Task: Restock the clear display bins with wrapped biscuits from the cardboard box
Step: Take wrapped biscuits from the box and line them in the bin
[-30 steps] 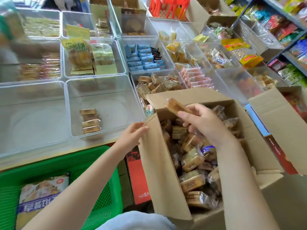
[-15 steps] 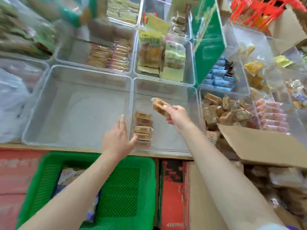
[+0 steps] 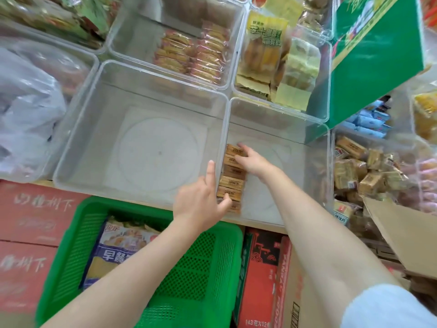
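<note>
A short row of brown wrapped biscuits [image 3: 232, 179] lies along the left wall of a clear display bin [image 3: 279, 112]. My right hand [image 3: 254, 160] reaches into this bin and holds one wrapped biscuit [image 3: 234, 149] down at the far end of the row. My left hand [image 3: 201, 201] rests at the bin's near left corner, index finger straight along the wall and thumb against the nearest biscuits. Only a flap of the cardboard box [image 3: 402, 235] shows at the lower right.
A large clear bin [image 3: 165, 78] sits to the left. A bin of similar loose biscuits [image 3: 364, 172] stands to the right. Behind are bins with other packs and a green carton [image 3: 373, 55]. Below the shelf edge are a green basket [image 3: 203, 268] and red cartons [image 3: 28, 221].
My right hand carried a biscuit from the cardboard box over to the bin and lowered it onto the far end of the row. My left hand left the box flap and came to the bin's corner.
</note>
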Motion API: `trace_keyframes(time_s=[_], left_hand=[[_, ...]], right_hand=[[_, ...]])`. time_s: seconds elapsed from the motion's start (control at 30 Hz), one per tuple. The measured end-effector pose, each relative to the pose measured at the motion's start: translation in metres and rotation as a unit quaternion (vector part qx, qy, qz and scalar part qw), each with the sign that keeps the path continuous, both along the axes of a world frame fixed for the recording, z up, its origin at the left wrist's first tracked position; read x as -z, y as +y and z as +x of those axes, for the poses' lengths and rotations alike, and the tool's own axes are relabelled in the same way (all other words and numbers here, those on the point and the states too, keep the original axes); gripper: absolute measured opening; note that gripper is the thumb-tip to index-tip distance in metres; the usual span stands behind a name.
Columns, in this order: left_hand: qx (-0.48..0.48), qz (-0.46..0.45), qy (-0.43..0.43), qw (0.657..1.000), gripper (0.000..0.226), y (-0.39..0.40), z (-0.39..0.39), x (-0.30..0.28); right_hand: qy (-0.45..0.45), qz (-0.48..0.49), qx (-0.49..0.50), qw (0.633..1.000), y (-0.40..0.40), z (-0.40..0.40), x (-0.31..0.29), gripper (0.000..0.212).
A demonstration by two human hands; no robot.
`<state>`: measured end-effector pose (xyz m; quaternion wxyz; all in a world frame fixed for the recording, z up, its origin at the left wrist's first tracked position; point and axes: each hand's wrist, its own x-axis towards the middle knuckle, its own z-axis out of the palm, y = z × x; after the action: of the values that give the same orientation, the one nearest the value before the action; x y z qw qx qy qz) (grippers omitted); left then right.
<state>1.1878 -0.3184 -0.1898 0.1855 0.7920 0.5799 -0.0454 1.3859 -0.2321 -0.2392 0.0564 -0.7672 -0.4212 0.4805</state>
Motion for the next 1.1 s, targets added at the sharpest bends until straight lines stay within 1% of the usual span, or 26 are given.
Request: trace_keyframes(time_s=[0.07,0.1,0.13,0.17,0.2,0.27,0.3,0.37,0.4,0.43,0.47,0.5,0.53,0.57,0.6,0.67,0.7,0.73,0.8,0.83,0.87,0.9,0.93,0.97,1.0,1.1], left_hand=[[0.0,0.004,-0.007,1.0,0.088,-0.002,0.001,0.002],[-0.002,-0.001,-0.019,1.0,0.088,-0.002,0.002,0.002],[-0.007,-0.01,-0.032,0.999,0.086,-0.002,0.002,0.002],[-0.015,-0.02,-0.044,0.999,0.085,-0.002,0.001,0.003],[-0.02,-0.024,-0.054,0.998,0.084,-0.002,0.0,0.004],[-0.02,0.017,-0.077,0.997,0.08,-0.003,0.0,0.002],[-0.021,0.043,-0.106,0.993,0.076,-0.007,0.004,-0.003],[-0.012,0.09,-0.2,0.976,0.063,-0.024,0.023,-0.019],[0.003,0.088,-0.243,0.966,0.053,-0.037,0.036,-0.031],[0.019,0.06,-0.279,0.958,0.042,-0.052,0.05,-0.046],[0.03,0.009,-0.309,0.95,0.031,-0.069,0.066,-0.061],[0.038,-0.05,-0.336,0.94,0.024,-0.088,0.083,-0.075],[0.043,-0.107,-0.356,0.927,0.021,-0.106,0.1,-0.087],[0.051,-0.149,-0.366,0.917,0.026,-0.124,0.118,-0.096],[0.064,-0.18,-0.372,0.908,0.04,-0.143,0.136,-0.103],[0.087,-0.251,-0.383,0.885,0.082,-0.178,0.167,-0.112],[0.088,-0.281,-0.379,0.877,0.098,-0.193,0.178,-0.115],[0.082,-0.295,-0.371,0.877,0.107,-0.205,0.186,-0.116],[0.046,-0.304,-0.37,0.877,0.111,-0.214,0.192,-0.111],[0.026,-0.311,-0.38,0.871,0.109,-0.214,0.191,-0.107],[0.012,-0.319,-0.392,0.863,0.107,-0.211,0.188,-0.104],[0.006,-0.325,-0.4,0.857,0.105,-0.21,0.187,-0.103],[0.006,-0.331,-0.404,0.853,0.103,-0.209,0.186,-0.102],[0.007,-0.336,-0.405,0.85,0.103,-0.208,0.184,-0.102],[0.007,-0.34,-0.408,0.847,0.103,-0.208,0.184,-0.102],[-0.003,-0.349,-0.412,0.842,0.1,-0.211,0.184,-0.104]], right_hand=[[-0.006,-0.005,0.019,1.0,-0.008,-0.01,-0.013,0.071],[-0.031,0.007,0.031,0.999,-0.014,-0.014,-0.021,0.074],[-0.059,0.028,0.04,0.997,-0.022,-0.017,-0.031,0.073],[-0.077,0.052,0.043,0.995,-0.032,-0.019,-0.043,0.067],[-0.077,0.081,0.041,0.993,-0.044,-0.019,-0.056,0.056],[-0.053,0.134,0.024,0.989,-0.074,-0.016,-0.091,0.027],[-0.042,0.164,0.027,0.985,-0.093,-0.011,-0.11,0.021],[-0.044,0.221,0.052,0.973,-0.135,0.003,-0.148,0.021],[-0.061,0.247,0.063,0.965,-0.158,0.011,-0.166,0.02],[-0.086,0.275,0.077,0.955,-0.182,0.021,-0.182,0.02],[-0.116,0.302,0.096,0.941,-0.205,0.032,-0.194,0.02],[-0.146,0.327,0.12,0.926,-0.227,0.044,-0.203,0.02],[-0.175,0.346,0.146,0.91,-0.248,0.058,-0.21,0.019],[-0.201,0.358,0.168,0.896,-0.267,0.072,-0.213,0.019],[-0.221,0.361,0.182,0.888,-0.285,0.084,-0.216,0.018],[-0.246,0.358,0.188,0.881,-0.316,0.103,-0.221,0.018],[-0.254,0.36,0.186,0.878,-0.33,0.109,-0.224,0.018],[-0.256,0.36,0.185,0.878,-0.342,0.114,-0.226,0.018],[-0.254,0.338,0.173,0.89,-0.361,0.125,-0.224,0.017],[-0.259,0.303,0.155,0.904,-0.369,0.13,-0.22,0.018],[-0.28,0.248,0.122,0.92,-0.376,0.137,-0.215,0.02],[-0.322,0.176,0.076,0.927,-0.384,0.143,-0.21,0.024],[-0.366,0.1,0.03,0.925,-0.392,0.148,-0.205,0.032],[-0.39,0.042,-0.001,0.92,-0.399,0.15,-0.202,0.04],[-0.394,0.01,-0.011,0.919,-0.405,0.151,-0.199,0.048],[-0.378,-0.005,-0.011,0.926,-0.413,0.147,-0.195,0.075]])
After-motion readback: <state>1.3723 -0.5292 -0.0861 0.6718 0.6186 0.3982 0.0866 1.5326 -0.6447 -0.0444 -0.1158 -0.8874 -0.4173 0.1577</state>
